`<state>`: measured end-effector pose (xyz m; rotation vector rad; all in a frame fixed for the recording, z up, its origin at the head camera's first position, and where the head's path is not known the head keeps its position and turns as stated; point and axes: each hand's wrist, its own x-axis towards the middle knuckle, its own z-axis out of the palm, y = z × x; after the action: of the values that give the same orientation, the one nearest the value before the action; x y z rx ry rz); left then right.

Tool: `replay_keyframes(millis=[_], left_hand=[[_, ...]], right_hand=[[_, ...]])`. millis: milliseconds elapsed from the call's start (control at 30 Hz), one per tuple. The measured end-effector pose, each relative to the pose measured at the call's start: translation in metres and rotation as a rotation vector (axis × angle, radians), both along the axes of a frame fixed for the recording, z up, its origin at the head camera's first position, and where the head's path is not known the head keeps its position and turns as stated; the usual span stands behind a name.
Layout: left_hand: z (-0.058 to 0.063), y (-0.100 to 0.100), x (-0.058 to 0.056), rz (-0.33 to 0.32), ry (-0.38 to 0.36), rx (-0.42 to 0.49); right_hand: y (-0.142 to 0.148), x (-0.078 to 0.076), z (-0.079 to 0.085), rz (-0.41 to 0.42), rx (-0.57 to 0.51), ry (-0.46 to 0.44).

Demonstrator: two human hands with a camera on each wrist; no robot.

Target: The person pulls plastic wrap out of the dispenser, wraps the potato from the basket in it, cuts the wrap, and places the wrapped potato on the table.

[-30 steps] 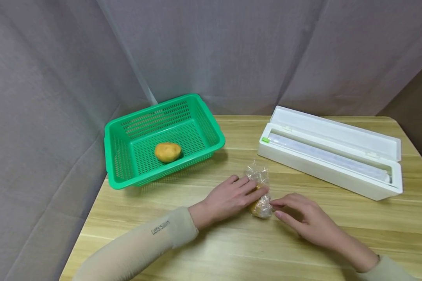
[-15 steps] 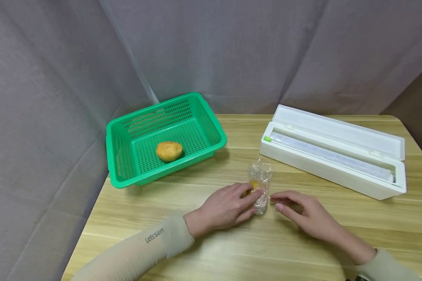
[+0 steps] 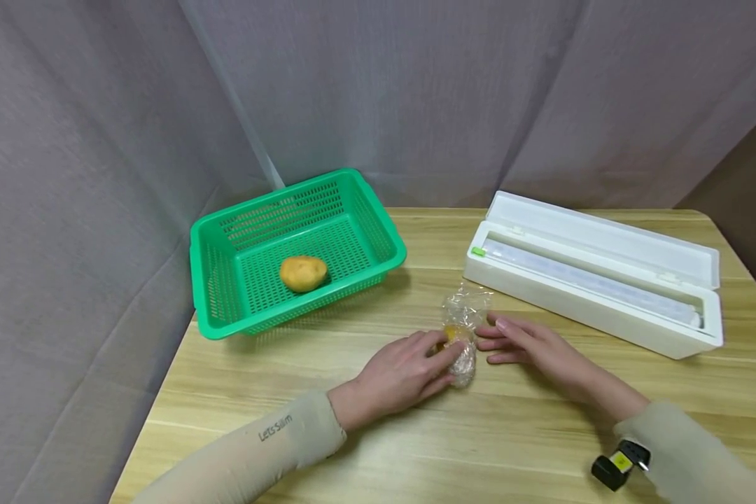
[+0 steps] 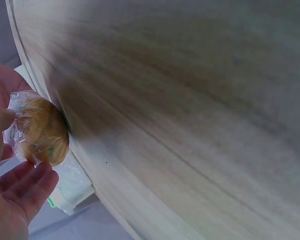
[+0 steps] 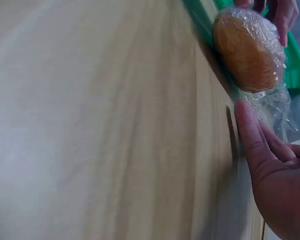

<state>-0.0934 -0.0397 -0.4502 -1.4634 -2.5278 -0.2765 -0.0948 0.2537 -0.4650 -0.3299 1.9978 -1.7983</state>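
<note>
A potato (image 3: 463, 364) wrapped in clear cling film lies on the table, its loose film tail (image 3: 467, 305) spreading toward the back. My left hand (image 3: 398, 372) grips it from the left, fingers over its top and side. In the left wrist view the thumb and fingers stand on either side of the wrapped potato (image 4: 46, 132). My right hand (image 3: 538, 348) is beside the film on the right, fingers extended and holding nothing. In the right wrist view its fingertips are right at the film's end below the potato (image 5: 245, 52).
Back left stands a green perforated basket (image 3: 211, 329) with one bare potato (image 3: 303, 273) inside. At the right a long white cling film dispenser (image 3: 579, 301) stands with its lid raised, the roll (image 3: 586, 280) showing. Grey curtain (image 3: 378, 98) hangs behind the wooden table (image 3: 510, 448).
My right hand has moved up along the film and its fingers have straightened. The left hand has shifted slightly left with the wrapped potato, and more of the film tail is spread out.
</note>
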Motion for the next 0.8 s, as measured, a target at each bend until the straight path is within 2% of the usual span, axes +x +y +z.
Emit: replay_keyframes(millis=[133,333,533,700,800], left_hand=[[-0.003,0.0,0.002,-0.012,0.017,0.021],[-0.004,0.002,0.003,-0.018,0.033,0.016],[-0.001,0.003,0.002,-0.028,0.021,0.01],[-0.001,0.003,0.002,-0.024,0.032,0.008],[-0.001,0.002,0.002,-0.022,0.028,0.01]], right_hand=[[-0.006,-0.013,-0.004,-0.014,-0.007,-0.016],[-0.011,-0.026,-0.008,-0.061,-0.026,0.02],[-0.019,-0.029,-0.003,-0.116,-0.015,-0.006],[-0.027,-0.032,0.002,-0.154,-0.07,-0.066],[-0.03,-0.034,0.003,-0.151,-0.085,-0.065]])
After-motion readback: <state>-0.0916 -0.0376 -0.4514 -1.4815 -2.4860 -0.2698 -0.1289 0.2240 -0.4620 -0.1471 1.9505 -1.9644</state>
